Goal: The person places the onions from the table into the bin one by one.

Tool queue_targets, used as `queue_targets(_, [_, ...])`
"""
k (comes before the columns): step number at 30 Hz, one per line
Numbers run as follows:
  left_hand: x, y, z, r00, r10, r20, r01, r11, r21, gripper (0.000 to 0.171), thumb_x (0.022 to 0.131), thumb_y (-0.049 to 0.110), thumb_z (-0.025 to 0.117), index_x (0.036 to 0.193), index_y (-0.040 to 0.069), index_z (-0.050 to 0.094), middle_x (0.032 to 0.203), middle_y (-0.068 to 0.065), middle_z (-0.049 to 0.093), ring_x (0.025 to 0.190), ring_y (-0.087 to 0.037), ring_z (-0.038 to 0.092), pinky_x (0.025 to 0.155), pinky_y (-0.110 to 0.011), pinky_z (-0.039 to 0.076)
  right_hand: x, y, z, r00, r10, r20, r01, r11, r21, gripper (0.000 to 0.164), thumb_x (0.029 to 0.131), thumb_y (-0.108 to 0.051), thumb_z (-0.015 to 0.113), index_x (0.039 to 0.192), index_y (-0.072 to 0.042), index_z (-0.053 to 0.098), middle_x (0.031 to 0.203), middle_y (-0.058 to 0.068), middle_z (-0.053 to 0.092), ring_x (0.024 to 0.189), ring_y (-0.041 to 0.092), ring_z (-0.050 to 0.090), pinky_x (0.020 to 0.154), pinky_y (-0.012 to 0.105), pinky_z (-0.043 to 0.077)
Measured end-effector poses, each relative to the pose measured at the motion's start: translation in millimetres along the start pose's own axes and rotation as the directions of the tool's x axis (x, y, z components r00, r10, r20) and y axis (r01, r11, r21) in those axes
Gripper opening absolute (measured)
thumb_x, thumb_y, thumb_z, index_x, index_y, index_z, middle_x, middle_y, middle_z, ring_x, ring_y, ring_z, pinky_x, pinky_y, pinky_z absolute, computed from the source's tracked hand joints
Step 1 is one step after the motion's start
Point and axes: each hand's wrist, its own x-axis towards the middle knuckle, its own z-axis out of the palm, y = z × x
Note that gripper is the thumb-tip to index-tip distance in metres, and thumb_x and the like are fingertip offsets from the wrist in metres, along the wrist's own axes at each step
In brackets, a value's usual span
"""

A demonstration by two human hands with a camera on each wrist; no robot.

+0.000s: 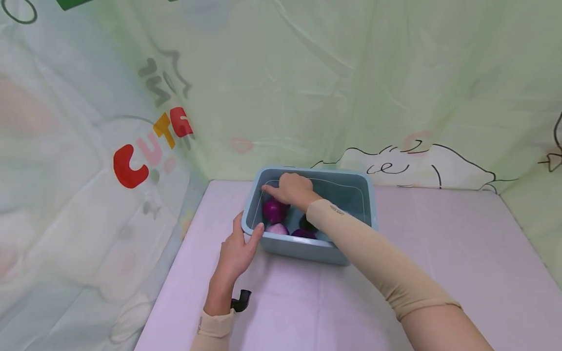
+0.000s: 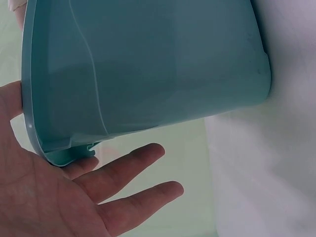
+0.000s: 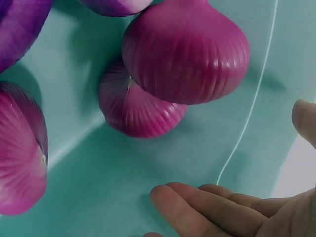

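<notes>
A grey-blue plastic bin (image 1: 303,249) stands near the back of the table with several purple-red onions inside. At its front left corner, my left hand (image 1: 237,251) grips the rim, thumb on the edge. In the left wrist view, two fingers of the left hand (image 2: 54,197) stretch out straight beside the bin wall (image 2: 168,64). My right hand (image 1: 295,189) reaches into the bin above a magenta onion (image 1: 275,210). In the right wrist view, fingers and thumb of the right hand (image 3: 232,210) are spread apart, below the upper onion (image 3: 187,59) and not touching it.
A pale cloth covers the table (image 1: 439,253). Printed curtains (image 1: 281,87) hang behind the bin and along the left side. A small black fitting (image 1: 241,301) sits at my left wrist. Other onions (image 3: 17,153) lie against the bin's floor and walls.
</notes>
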Motion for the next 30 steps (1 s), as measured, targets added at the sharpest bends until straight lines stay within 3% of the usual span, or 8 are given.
queue_targets(7, [0.3, 0.5, -1.7, 1.000, 0.002, -0.002, -0.002, 1.000, 0.000, 0.090, 0.094, 0.081, 0.046, 0.163, 0.029, 0.024, 0.152, -0.011, 0.054, 0.127, -0.043, 0.059, 0.089, -0.067, 0.050, -7, 0, -7, 1.000, -0.008, -0.001, 0.008, 1.000, 0.017, 0.067, 0.096, -0.074, 0.050, 0.074, -0.013, 0.064, 0.068, 0.005, 0.059, 0.063, 0.021, 0.061, 0.055, 0.035, 0.044])
queue_targets(17, [-0.5, 1.0, -1.0, 1.000, -0.006, -0.002, 0.006, 1.000, 0.000, 0.089, 0.094, 0.080, 0.047, 0.163, 0.029, 0.024, 0.152, -0.010, 0.054, 0.128, -0.042, 0.058, 0.091, -0.069, 0.048, -11, 6, 3, 0.996, -0.086, 0.035, 0.087, 0.996, -0.025, 0.050, 0.091, -0.063, 0.070, 0.077, -0.015, 0.068, 0.073, 0.003, 0.063, 0.073, 0.021, 0.062, 0.061, 0.038, 0.050])
queue_targets(30, [0.0, 0.6, -0.1, 1.000, 0.000, -0.004, 0.000, 1.000, 0.012, 0.087, 0.094, 0.080, 0.046, 0.163, 0.031, 0.025, 0.150, -0.009, 0.056, 0.124, -0.044, 0.060, 0.088, -0.066, 0.050, -8, 11, 1, 0.997, -0.054, 0.049, 0.057, 0.997, -0.061, 0.036, 0.089, -0.044, 0.080, 0.078, -0.013, 0.066, 0.078, 0.004, 0.065, 0.075, 0.024, 0.062, 0.065, 0.043, 0.051])
